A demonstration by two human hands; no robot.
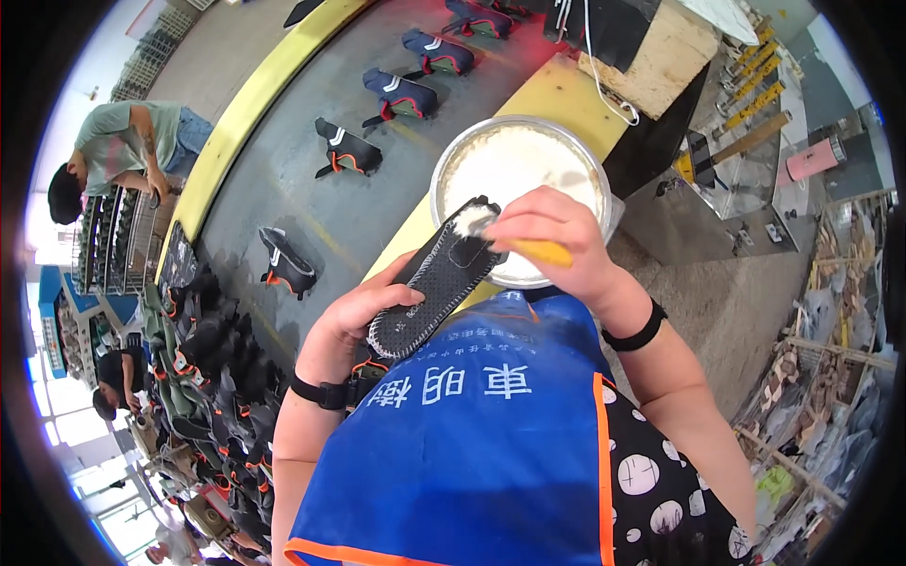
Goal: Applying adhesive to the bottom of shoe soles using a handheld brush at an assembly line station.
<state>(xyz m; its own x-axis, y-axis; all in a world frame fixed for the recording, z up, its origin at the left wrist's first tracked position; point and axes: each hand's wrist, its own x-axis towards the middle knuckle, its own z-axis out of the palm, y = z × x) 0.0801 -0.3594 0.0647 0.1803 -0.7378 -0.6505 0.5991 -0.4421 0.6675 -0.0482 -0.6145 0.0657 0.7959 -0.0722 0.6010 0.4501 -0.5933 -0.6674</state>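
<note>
My left hand [366, 300] grips a black shoe upper [427, 289] from its left side, thumb lying across the bottom. The stitched underside faces up, with white stitches round its edge. My right hand [559, 231] is closed round the yellow handle of a brush [542, 251]. The brush end touches the far end of the shoe bottom, where a patch of white paste shows. Just beyond both hands stands a round metal bowl [440, 168] of white paste, partly covered by the shoe and my right hand.
A grey conveyor belt [326, 80] with yellow edges carries several dark shoe uppers [400, 92]. Many more shoes [203, 387] are heaped at the left. Across the belt a person [127, 151] bends over a rack. A metal stand [746, 170] with yellow-handled tools is at the right.
</note>
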